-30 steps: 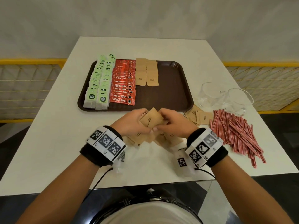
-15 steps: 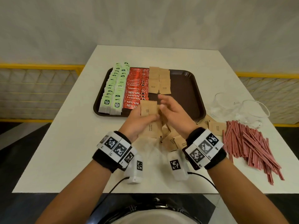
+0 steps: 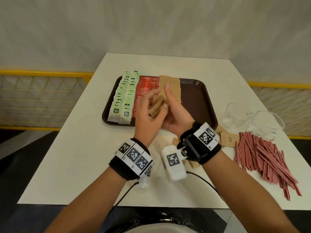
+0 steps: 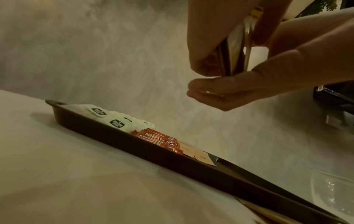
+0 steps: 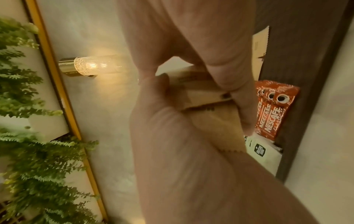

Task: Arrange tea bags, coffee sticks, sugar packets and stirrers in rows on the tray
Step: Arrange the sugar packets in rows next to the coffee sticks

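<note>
A small stack of brown sugar packets (image 3: 156, 106) was held between both hands at the centre of the head view, above the near edge of the tray (image 3: 200, 101). The left hand (image 3: 148, 113) was curled round the stack; the right hand (image 3: 175, 113) was pressed against it, fingers (image 3: 167, 91) extended upward. Only the right wrist view showed the packets (image 5: 206, 97) fanned and pinched by the thumb. Tea bags (image 3: 122, 101), coffee sticks (image 3: 144, 88) and laid sugar packets (image 3: 171, 84) were ranged in rows beyond the hands; stirrers (image 3: 267, 158) were heaped at lower right.
</note>
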